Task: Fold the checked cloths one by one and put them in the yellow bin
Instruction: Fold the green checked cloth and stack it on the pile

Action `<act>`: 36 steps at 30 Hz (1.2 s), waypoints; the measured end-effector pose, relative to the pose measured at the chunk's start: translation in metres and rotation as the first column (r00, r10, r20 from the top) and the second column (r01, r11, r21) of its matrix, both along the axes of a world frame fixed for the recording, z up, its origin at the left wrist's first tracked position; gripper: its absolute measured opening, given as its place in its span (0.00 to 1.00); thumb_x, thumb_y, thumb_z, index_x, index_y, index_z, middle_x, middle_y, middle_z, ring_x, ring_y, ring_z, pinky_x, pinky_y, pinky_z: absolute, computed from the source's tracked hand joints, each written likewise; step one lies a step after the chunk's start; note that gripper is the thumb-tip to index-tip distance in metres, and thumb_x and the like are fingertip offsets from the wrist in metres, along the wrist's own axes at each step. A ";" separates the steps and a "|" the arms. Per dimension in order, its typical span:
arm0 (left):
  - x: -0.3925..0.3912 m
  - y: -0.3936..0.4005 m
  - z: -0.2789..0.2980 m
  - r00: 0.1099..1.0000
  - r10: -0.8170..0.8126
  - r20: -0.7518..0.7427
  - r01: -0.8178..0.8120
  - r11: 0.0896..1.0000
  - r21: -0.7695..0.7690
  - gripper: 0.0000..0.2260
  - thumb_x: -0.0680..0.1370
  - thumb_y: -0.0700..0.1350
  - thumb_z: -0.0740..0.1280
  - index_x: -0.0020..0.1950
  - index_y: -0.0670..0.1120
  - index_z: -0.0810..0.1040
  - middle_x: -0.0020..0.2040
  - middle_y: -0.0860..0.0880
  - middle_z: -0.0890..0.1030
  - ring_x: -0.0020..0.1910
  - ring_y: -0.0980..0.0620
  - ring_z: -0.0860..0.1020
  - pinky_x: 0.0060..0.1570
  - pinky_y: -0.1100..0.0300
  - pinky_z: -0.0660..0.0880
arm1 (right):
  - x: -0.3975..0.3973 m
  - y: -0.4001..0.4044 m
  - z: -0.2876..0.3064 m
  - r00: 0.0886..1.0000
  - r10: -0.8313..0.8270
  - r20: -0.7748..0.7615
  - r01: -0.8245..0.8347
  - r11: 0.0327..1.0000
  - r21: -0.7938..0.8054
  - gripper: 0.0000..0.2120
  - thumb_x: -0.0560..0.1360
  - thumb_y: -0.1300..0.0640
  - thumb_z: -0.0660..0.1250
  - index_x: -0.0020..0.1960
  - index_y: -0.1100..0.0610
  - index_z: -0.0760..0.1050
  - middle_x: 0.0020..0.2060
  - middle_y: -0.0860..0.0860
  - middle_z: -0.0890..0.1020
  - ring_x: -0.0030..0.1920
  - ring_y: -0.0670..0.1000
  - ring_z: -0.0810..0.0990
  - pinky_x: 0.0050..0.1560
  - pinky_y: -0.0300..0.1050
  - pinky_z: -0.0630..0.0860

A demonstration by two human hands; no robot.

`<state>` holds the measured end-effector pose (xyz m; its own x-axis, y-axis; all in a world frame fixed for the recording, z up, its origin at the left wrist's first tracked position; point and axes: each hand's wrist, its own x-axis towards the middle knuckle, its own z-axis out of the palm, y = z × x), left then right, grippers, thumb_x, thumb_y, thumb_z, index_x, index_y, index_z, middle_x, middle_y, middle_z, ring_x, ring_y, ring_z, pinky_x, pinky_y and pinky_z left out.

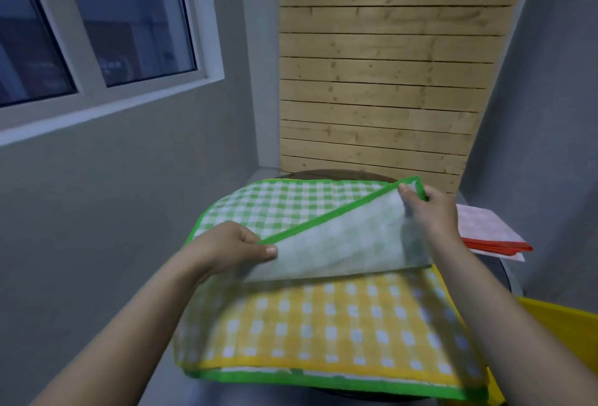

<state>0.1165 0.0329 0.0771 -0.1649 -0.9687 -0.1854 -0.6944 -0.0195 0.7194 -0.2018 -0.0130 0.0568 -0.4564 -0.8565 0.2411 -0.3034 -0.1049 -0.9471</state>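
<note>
I had the green checked cloth [291, 208] pinched at two corners of its near edge, my left hand [236, 243] and right hand [427, 211] each clamped on the hem, lifting it over the yellow checked cloth [323, 324] beneath. Uneven pulling might have skewed the fold or dragged that lower cloth off the table's near edge. The yellow bin [563, 324] waited beside its right edge.

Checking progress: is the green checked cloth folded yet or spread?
Mid-fold: the green checked cloth has its near edge lifted, pale underside showing, pinched by the left hand and right hand.
</note>
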 end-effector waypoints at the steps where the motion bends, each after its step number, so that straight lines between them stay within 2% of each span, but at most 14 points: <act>1: 0.003 -0.007 0.006 0.999 -0.004 0.051 0.006 1.000 -0.028 0.25 0.70 0.55 0.73 0.26 0.48 0.60 0.26 0.51 0.59 0.26 0.53 0.58 0.30 0.57 0.53 | -0.001 0.000 -0.001 1.000 -0.014 -0.002 0.014 1.000 0.005 0.16 0.74 0.50 0.68 0.34 0.59 0.72 0.27 0.53 0.70 0.32 0.51 0.67 0.34 0.45 0.61; 4: 0.005 -0.033 0.019 0.979 -0.010 0.203 0.031 0.995 -0.099 0.25 0.71 0.54 0.73 0.26 0.48 0.60 0.26 0.51 0.60 0.28 0.52 0.60 0.31 0.58 0.54 | -0.001 -0.001 -0.007 0.997 -0.060 0.046 0.058 0.997 0.044 0.15 0.75 0.52 0.67 0.35 0.60 0.72 0.28 0.54 0.71 0.33 0.52 0.68 0.32 0.45 0.61; 7: -0.003 -0.062 0.016 0.949 0.026 0.313 0.023 0.988 -0.154 0.24 0.71 0.54 0.72 0.26 0.47 0.60 0.26 0.50 0.60 0.28 0.50 0.60 0.31 0.57 0.54 | -0.002 -0.003 -0.011 0.997 -0.072 0.034 0.069 0.996 0.062 0.14 0.76 0.54 0.65 0.39 0.65 0.75 0.31 0.56 0.74 0.34 0.53 0.71 0.31 0.44 0.62; 11: -0.017 -0.095 -0.002 0.887 0.104 0.451 0.023 0.963 -0.268 0.23 0.73 0.56 0.70 0.26 0.46 0.64 0.26 0.50 0.66 0.30 0.49 0.67 0.30 0.59 0.58 | -0.004 -0.011 -0.018 0.995 -0.089 -0.047 0.094 0.989 0.113 0.12 0.78 0.56 0.62 0.38 0.60 0.73 0.30 0.52 0.75 0.33 0.53 0.72 0.29 0.41 0.63; 13: -0.024 -0.106 -0.013 0.849 0.145 0.508 0.042 0.941 -0.337 0.21 0.74 0.58 0.67 0.29 0.47 0.67 0.29 0.52 0.71 0.37 0.48 0.73 0.34 0.59 0.63 | -0.005 -0.018 -0.027 0.987 -0.122 -0.101 0.135 0.982 0.135 0.09 0.78 0.57 0.62 0.45 0.61 0.76 0.38 0.55 0.79 0.40 0.57 0.75 0.33 0.42 0.65; 15: -0.032 -0.115 -0.024 0.810 0.184 0.557 0.076 0.909 -0.411 0.17 0.76 0.58 0.64 0.33 0.49 0.70 0.36 0.51 0.77 0.44 0.46 0.77 0.38 0.58 0.64 | -0.008 -0.023 -0.037 0.967 -0.159 -0.200 0.197 0.962 0.188 0.11 0.78 0.56 0.62 0.55 0.61 0.75 0.48 0.58 0.81 0.48 0.60 0.77 0.41 0.43 0.67; 16: -0.035 -0.121 -0.031 0.801 0.195 0.565 0.096 0.891 -0.443 0.16 0.77 0.58 0.63 0.35 0.50 0.71 0.40 0.50 0.79 0.46 0.46 0.78 0.39 0.58 0.63 | -0.008 -0.024 -0.043 0.951 -0.163 -0.263 0.223 0.951 0.217 0.12 0.77 0.56 0.63 0.57 0.61 0.74 0.50 0.59 0.81 0.49 0.61 0.77 0.42 0.44 0.67; 18: -0.040 -0.130 -0.045 0.802 0.204 0.562 0.115 0.870 -0.480 0.14 0.78 0.57 0.60 0.38 0.50 0.71 0.43 0.48 0.80 0.47 0.45 0.78 0.41 0.57 0.63 | -0.007 -0.026 -0.053 0.919 -0.142 -0.368 0.246 0.936 0.253 0.12 0.76 0.56 0.65 0.56 0.60 0.71 0.50 0.59 0.80 0.50 0.62 0.78 0.42 0.46 0.68; 20: -0.041 -0.139 -0.061 0.809 0.206 0.551 0.105 0.871 -0.481 0.14 0.79 0.56 0.59 0.39 0.48 0.73 0.42 0.48 0.78 0.45 0.46 0.78 0.40 0.57 0.64 | -0.003 -0.027 -0.064 0.897 -0.117 -0.426 0.250 0.929 0.273 0.14 0.74 0.58 0.67 0.57 0.59 0.69 0.52 0.58 0.79 0.52 0.62 0.77 0.43 0.49 0.71; 23: -0.041 -0.147 -0.086 0.823 0.187 0.537 0.091 0.889 -0.449 0.15 0.79 0.55 0.59 0.44 0.46 0.77 0.44 0.48 0.78 0.45 0.46 0.78 0.40 0.57 0.66 | 0.001 -0.027 -0.082 0.849 -0.097 -0.519 0.271 0.924 0.271 0.25 0.73 0.59 0.68 0.67 0.56 0.64 0.58 0.56 0.76 0.58 0.60 0.76 0.47 0.50 0.74; 25: -0.041 -0.152 -0.094 0.817 0.197 0.541 0.088 0.886 -0.455 0.15 0.79 0.56 0.60 0.45 0.45 0.78 0.45 0.47 0.80 0.46 0.46 0.78 0.40 0.57 0.65 | 0.002 -0.025 -0.090 0.787 -0.087 -0.611 0.299 0.920 0.253 0.29 0.74 0.59 0.67 0.71 0.53 0.59 0.59 0.55 0.75 0.58 0.59 0.75 0.46 0.49 0.74; 28: -0.042 -0.155 -0.099 0.808 0.233 0.542 0.086 0.862 -0.499 0.13 0.78 0.55 0.62 0.45 0.46 0.77 0.45 0.48 0.79 0.45 0.47 0.77 0.42 0.57 0.62 | 0.003 -0.022 -0.099 0.688 -0.065 -0.723 0.318 0.922 0.220 0.26 0.76 0.57 0.63 0.72 0.48 0.60 0.52 0.56 0.75 0.52 0.58 0.75 0.42 0.47 0.71; 33: -0.043 -0.156 -0.111 0.851 0.272 0.450 0.022 0.837 -0.547 0.10 0.76 0.53 0.66 0.45 0.47 0.77 0.44 0.50 0.77 0.47 0.48 0.75 0.53 0.53 0.62 | 0.002 -0.026 -0.106 0.673 -0.058 -0.738 0.336 0.912 0.235 0.17 0.78 0.56 0.59 0.67 0.49 0.71 0.53 0.57 0.74 0.53 0.58 0.73 0.47 0.48 0.73; 36: -0.041 -0.156 -0.115 0.888 0.298 0.350 -0.083 0.854 -0.514 0.09 0.75 0.52 0.68 0.40 0.48 0.75 0.43 0.51 0.76 0.48 0.48 0.75 0.66 0.48 0.55 | 0.001 -0.027 -0.108 0.661 -0.054 -0.749 0.333 0.915 0.228 0.17 0.79 0.56 0.59 0.66 0.49 0.71 0.53 0.57 0.74 0.53 0.58 0.73 0.47 0.48 0.72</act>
<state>0.0756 -0.1232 -0.0376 0.0179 -0.9553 0.2952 -0.9402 0.0844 0.3300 -0.2005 -0.0399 -0.0509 -0.4243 -0.8555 0.2967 -0.8726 0.2988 -0.3862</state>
